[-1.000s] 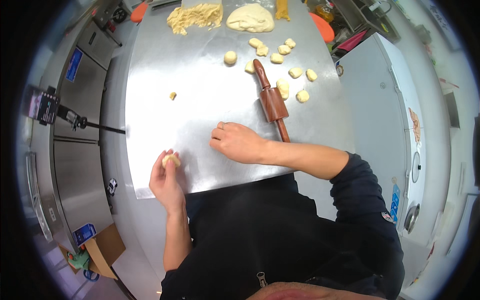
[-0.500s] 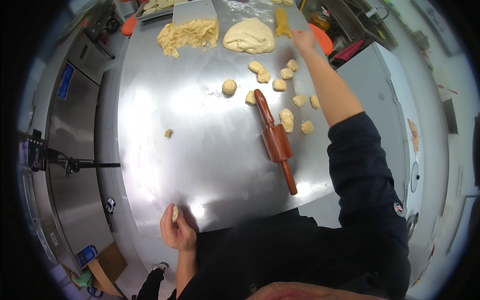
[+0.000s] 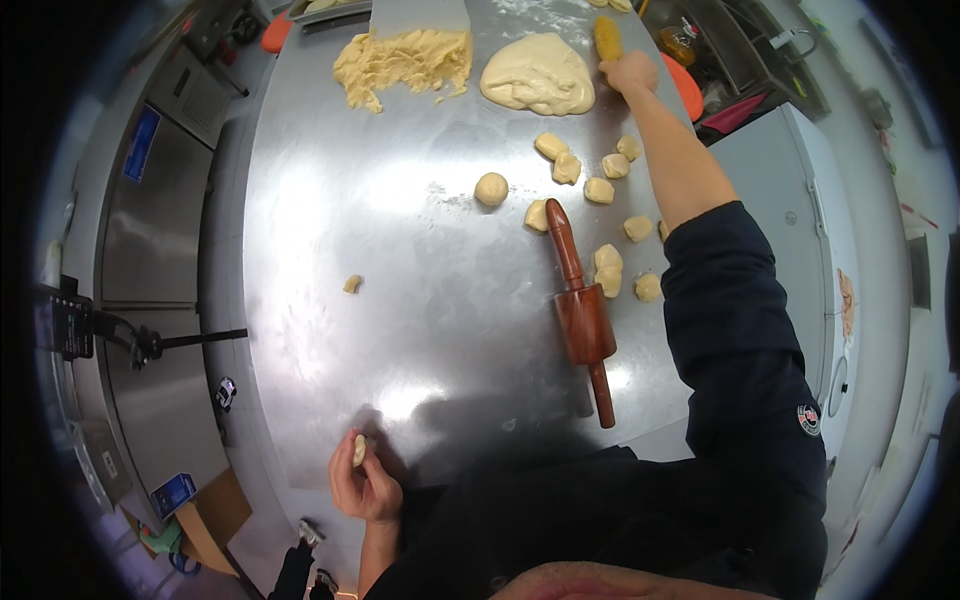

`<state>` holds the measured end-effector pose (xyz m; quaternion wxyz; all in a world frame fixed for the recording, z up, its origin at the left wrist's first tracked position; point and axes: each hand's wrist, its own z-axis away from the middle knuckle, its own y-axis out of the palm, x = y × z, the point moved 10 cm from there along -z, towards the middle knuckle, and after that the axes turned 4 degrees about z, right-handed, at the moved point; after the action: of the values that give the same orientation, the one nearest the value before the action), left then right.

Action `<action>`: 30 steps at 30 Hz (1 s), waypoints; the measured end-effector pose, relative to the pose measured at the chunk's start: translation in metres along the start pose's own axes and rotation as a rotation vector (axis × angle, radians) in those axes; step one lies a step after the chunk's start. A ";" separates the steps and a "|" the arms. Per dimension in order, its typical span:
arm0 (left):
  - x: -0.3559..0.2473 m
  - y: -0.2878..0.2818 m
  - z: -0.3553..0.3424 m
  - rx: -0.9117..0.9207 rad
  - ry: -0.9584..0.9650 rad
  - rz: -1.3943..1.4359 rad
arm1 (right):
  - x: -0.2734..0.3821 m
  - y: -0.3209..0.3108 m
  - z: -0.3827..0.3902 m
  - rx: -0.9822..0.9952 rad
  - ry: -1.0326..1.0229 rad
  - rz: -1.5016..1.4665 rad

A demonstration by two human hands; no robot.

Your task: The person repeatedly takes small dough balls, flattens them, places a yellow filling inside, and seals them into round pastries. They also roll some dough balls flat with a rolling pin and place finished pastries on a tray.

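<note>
My left hand (image 3: 365,488) is at the near left edge of the steel table, pinching a small pale piece of dough (image 3: 360,450) between thumb and fingers. At the far right, my right hand (image 3: 632,73) has its fingers closed at the near end of a yellow dough roll (image 3: 607,38). To its left spreads a large smooth mound of pale dough (image 3: 540,75). Several small dough pieces (image 3: 599,190) lie nearer me, with a round dough ball (image 3: 491,189) to their left. A reddish wooden rolling pin (image 3: 584,325) with a thick barrel rests below them, untouched.
Crumbly yellow dough (image 3: 405,62) lies at the far left beside a white flat scraper or board (image 3: 420,15). Behind it is a metal tray (image 3: 330,10). A dough scrap (image 3: 352,284) sits left of centre. A stand arm (image 3: 205,338) reaches the table's left edge. Orange stools flank the table.
My right hand has moved from beside the yellow dough roll's near end onto it. My left hand still pinches the small dough piece. The whole view has shifted slightly.
</note>
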<state>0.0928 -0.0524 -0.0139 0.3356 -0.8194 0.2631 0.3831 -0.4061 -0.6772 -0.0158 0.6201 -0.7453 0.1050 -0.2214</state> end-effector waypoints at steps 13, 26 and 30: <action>-0.008 -0.002 -0.006 -0.046 -0.004 0.029 | -0.101 0.052 -0.022 0.311 0.245 -1.411; -0.015 -0.009 -0.007 -0.053 0.030 0.041 | -0.129 0.097 -0.029 0.825 0.374 -1.575; -0.017 -0.013 -0.006 -0.071 0.039 0.053 | -0.080 -0.004 0.055 0.619 -0.042 -1.450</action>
<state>0.0943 -0.0457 0.0072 0.2908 -0.8310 0.2773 0.3847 -0.4523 -0.5937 -0.0353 0.5024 -0.4252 -0.4854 -0.5755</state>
